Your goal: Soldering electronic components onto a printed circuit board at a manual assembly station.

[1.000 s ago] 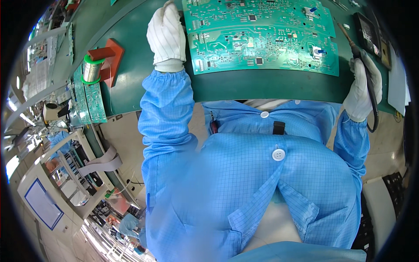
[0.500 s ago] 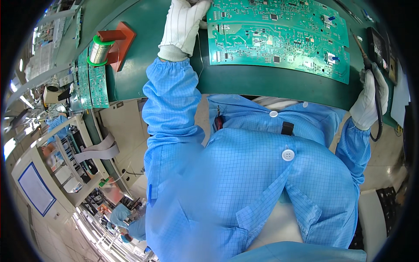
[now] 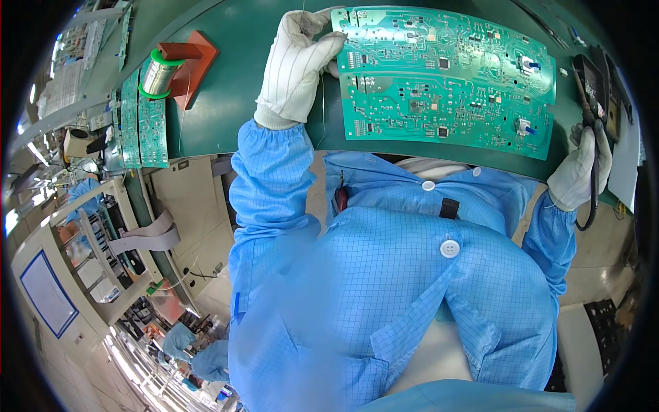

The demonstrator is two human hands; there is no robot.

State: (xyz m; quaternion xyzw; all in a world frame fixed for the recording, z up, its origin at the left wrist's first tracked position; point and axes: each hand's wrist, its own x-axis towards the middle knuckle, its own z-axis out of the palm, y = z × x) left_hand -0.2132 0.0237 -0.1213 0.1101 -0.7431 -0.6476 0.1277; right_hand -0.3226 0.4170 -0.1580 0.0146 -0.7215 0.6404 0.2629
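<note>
Two joined green circuit boards [image 3: 446, 103], dense with small parts and each with a blue-shafted knob part at its right, lie on the green worktable [image 3: 274, 20]. My left hand [image 3: 295, 69], in a white striped glove, is closed at the panel's upper left edge, its thumb on that edge. Thin solder wire [image 3: 323, 103] runs through this hand; a short end shows above it. In my gloved right hand [image 3: 580, 168], right of the panel, is a soldering iron [image 3: 583, 89], its tip pointing away from me and apart from the boards. Its black cable loops below the hand.
Left of my hand stands a solder spool [image 3: 159, 77] with green rims on a red-brown holder [image 3: 195, 69]. More circuit boards [image 3: 152, 130] are at the table's left end. A dark device [image 3: 597, 75] sits at the far right. People in blue work in the lower left background.
The circuit board panel has come nearer to me and slightly right, and my left hand has moved with it. My right hand still holds the soldering iron at nearly the same place.
</note>
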